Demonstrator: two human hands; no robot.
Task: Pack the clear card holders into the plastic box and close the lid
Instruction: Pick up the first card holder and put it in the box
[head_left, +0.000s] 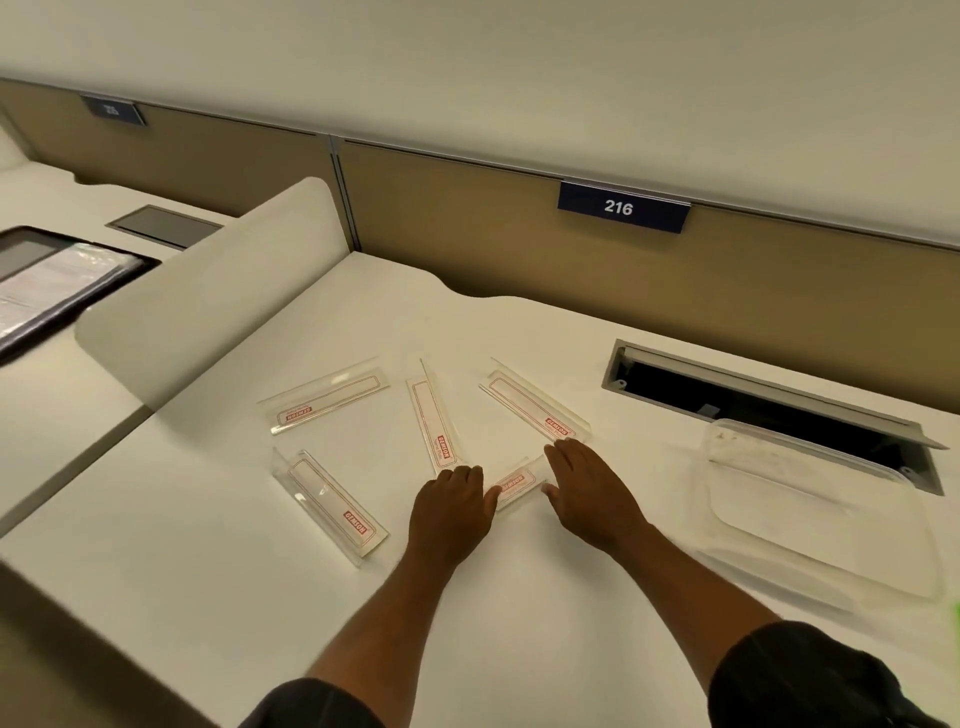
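Sign (622, 208) on partition, dark blue, white digits: "216". Second sign (112, 110) far left: digits blurred, not legible. Card holders on desk carry red print "GEMSON": far-left holder (325, 400), near-left holder (332, 503), middle holder (435, 422), right holder (535, 405). Holder between the hands (517, 483): same word, partly covered. Smaller red line under each brand: too small to read.

The card holder (515, 484) between the two hands is partly hidden by them. The clear plastic box (810, 499), off to the right, is hard to see.
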